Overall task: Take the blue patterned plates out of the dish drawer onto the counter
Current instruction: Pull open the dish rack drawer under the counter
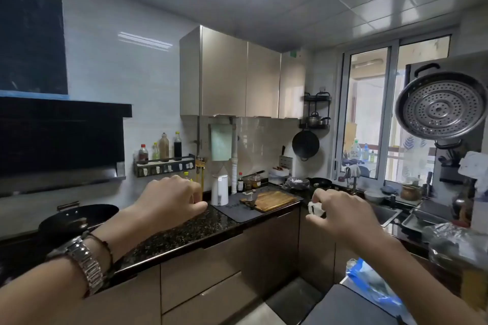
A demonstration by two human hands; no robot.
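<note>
My left hand (171, 200) is raised over the dark speckled counter (190, 232), fingers curled in a loose fist with nothing seen in it. A metal watch sits on that wrist. My right hand (340, 211) is held up in front of the counter corner, closed around a small crumpled white thing (315, 208). Below the counter the brown drawer fronts (211, 280) are all closed. No blue patterned plates show anywhere in the head view.
A black wok (79, 219) sits on the stove at left. A white kettle (219, 190), a grey mat and a wooden cutting board (274, 200) stand on the counter. The sink (385, 215) and metal trays are at right, under a hanging steamer tray (441, 105).
</note>
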